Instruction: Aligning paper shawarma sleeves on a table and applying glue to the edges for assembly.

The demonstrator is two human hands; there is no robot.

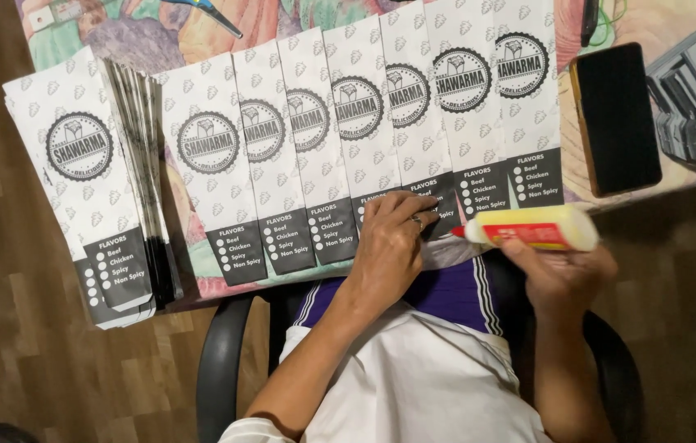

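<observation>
While the left hand (389, 246) presses flat, fingers spread, on the lower end of one paper sleeve (368, 131) in the fanned row, the right hand (561, 275) holds a glue bottle (532, 230) just to its right — grip closed around the bottle from below. The bottle lies on its side, long axis running left to right, red nozzle pointing left at the left hand's fingertips and nearly touching them. The sleeves lie overlapped along the counter (651, 25), long axes running away from the person, dark printed ends nearest the body. The right hand is the nearer one to the glue; the left is on the paper. A stack (85, 189) of more sleeves sits far left, a phone (617, 115) to the right.
</observation>
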